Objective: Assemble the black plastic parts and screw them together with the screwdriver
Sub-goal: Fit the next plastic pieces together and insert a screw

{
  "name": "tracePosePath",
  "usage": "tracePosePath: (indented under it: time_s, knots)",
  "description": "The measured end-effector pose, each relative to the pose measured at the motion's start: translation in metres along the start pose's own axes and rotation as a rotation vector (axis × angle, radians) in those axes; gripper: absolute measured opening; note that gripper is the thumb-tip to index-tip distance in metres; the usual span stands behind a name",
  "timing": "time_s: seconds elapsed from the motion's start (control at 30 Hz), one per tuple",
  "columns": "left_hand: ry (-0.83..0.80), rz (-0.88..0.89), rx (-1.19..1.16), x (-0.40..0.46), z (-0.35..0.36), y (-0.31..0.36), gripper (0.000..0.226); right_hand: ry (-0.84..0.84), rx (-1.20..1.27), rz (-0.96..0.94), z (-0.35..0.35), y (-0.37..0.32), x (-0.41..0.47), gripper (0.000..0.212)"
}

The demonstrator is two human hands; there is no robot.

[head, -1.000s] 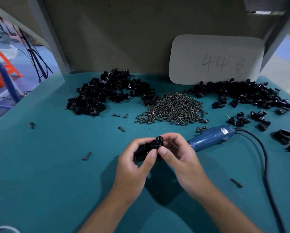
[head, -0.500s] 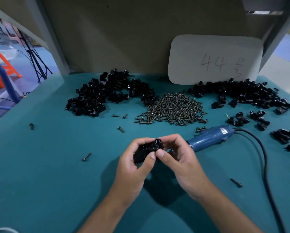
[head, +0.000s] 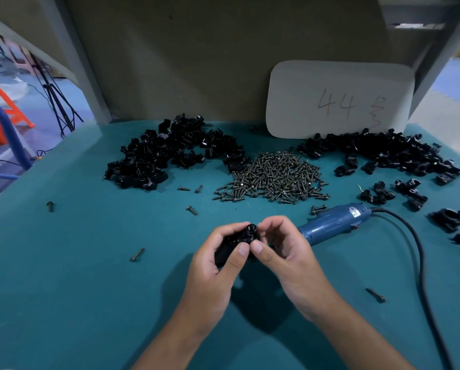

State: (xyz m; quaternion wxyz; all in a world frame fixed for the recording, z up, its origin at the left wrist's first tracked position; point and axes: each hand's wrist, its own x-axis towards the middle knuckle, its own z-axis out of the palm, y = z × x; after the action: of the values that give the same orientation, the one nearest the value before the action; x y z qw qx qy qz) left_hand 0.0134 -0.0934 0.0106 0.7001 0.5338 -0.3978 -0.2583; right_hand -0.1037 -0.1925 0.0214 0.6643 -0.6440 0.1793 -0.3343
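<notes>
Both hands are raised just above the teal table [head: 63, 276], near its front middle, and meet on one black plastic part [head: 239, 240]. The left hand [head: 218, 265] has its fingers curled round the part's body, thumb laid along the near side. The right hand [head: 282, 252] pinches the same part at its upper end, thumb tip touching the left thumb tip, forefinger arched over a rounded knob that sticks up between the two hands. Whether the part is one piece or two joined cannot be told.

The blue screwdriver [head: 333, 227] lies on the table just beside the right hand, its black cable [head: 421, 263] trailing to the front right edge. A heap of screws [head: 274, 177] sits behind the hands at the middle. One pile of black parts [head: 170, 153] lies to its left, a second pile [head: 389, 153] to its right. Loose screws are scattered, one [head: 137, 255] left of the hands. A white card [head: 338, 100] marked "44" leans on the back wall.
</notes>
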Motion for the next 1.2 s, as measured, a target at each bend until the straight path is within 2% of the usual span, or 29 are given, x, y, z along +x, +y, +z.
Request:
tracePosePath:
  time_s: [0.37,0.6,1.2]
  knots:
    - [-0.009,0.033,0.018,-0.0007,-0.0014,0.0014,0.030,0.006,0.058,0.041,0.0020,-0.0009,0.0000,0.024]
    - [0.043,0.070,-0.017,-0.0001,0.0008,-0.0013,0.018,0.010,0.086,0.049,0.0024,-0.0008,0.0008,0.029]
    - [0.055,0.065,0.045,-0.0009,0.0001,0.0030,0.025,0.000,0.104,0.069,0.0036,-0.0005,0.0003,0.030]
